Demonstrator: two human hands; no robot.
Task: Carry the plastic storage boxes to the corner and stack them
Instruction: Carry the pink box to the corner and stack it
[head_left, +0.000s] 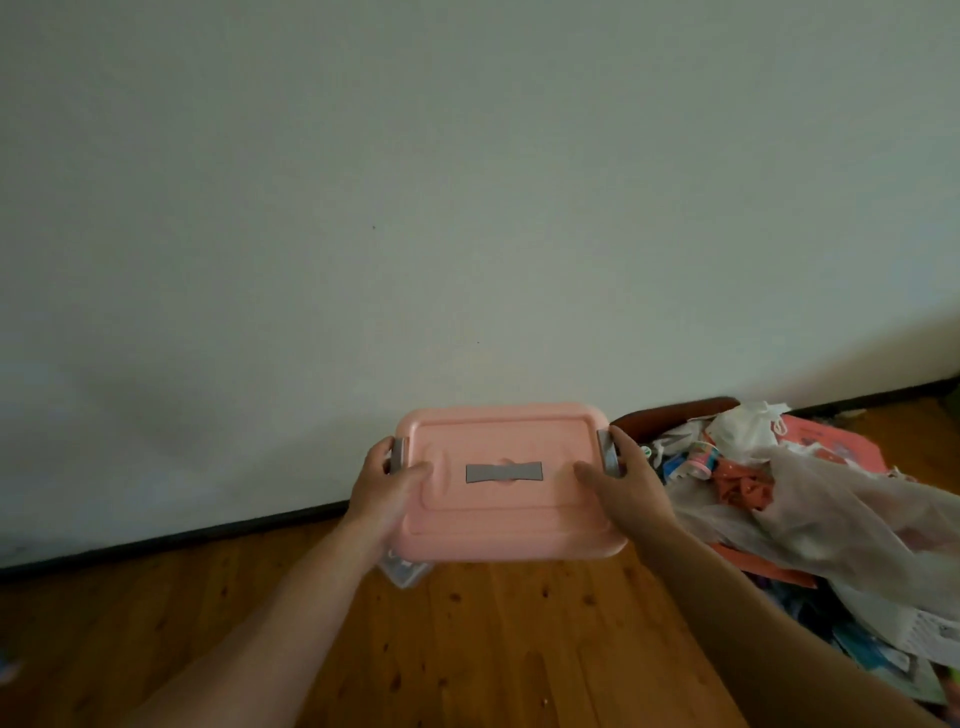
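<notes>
The box (498, 525) is held in the air in front of the person, above the floor (519, 649) and close to the wall (467, 208). It touches neither surface.

**Box**
- Pink lid (519, 436) on top, facing the camera and roughly level.
- Grey handle (504, 473) lies flat in the centre of the lid.
- One grey latch on each short end: left latch (399, 454) and right latch (608, 452).
- Clear base (405, 571) shows only under the near left corner. The contents cannot be made out.

**Grips**
- Left grip (382, 486) clasps the left end of the box. The thumb lies on the lid and the fingers wrap round the end by the left latch.
- Right grip (628, 483) clasps the right end in the same way, thumb on the lid and fingers round the end by the right latch.
- Both forearms reach in from the lower edge of the view.

**Surroundings**
- The floor is wooden boards. A dark skirting (208, 532) runs along the foot of the pale wall.
- A pile (779, 566) of loose items lies on the floor to the right of the box, near the right grip. It includes a translucent bag (831, 519), a patterned tape roll (704, 460) and papers.
</notes>
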